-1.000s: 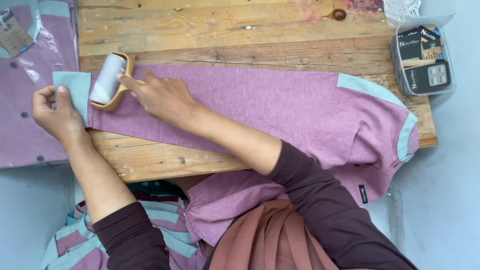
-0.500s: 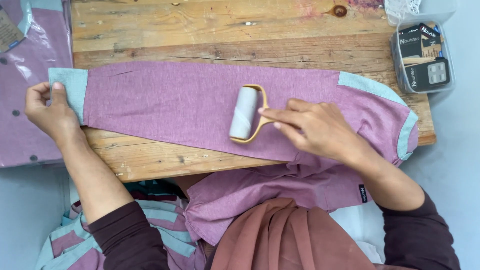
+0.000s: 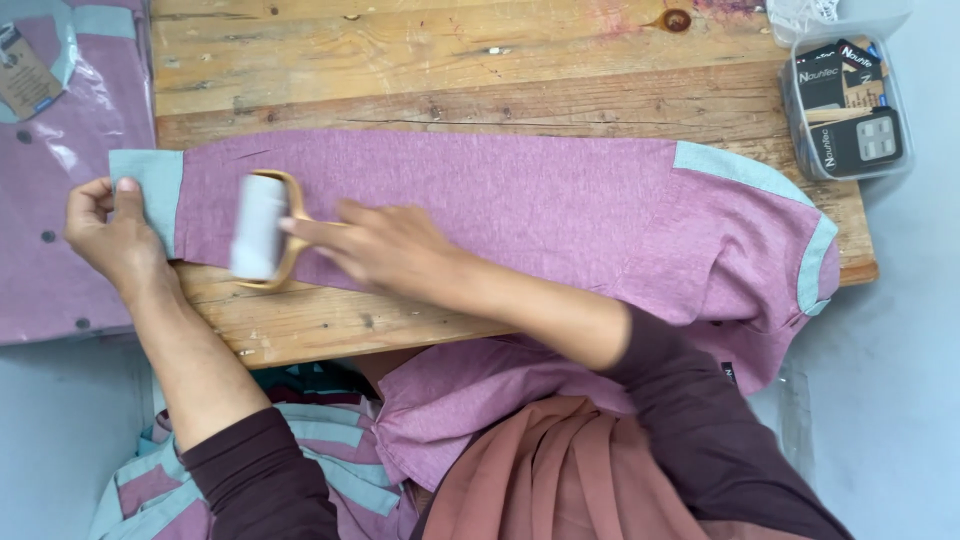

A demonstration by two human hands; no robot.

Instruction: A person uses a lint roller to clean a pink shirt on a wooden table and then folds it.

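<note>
Sleeve of mauve cloth lies flat across the wooden worktop. The left hand pinches its pale teal cuff. The right hand grips a lint roller, blurred, apparently pressed on the sleeve near the cuff.

Bare desk lies open beyond the spread sleeve; a clear plastic box blocks its far right corner.
</note>
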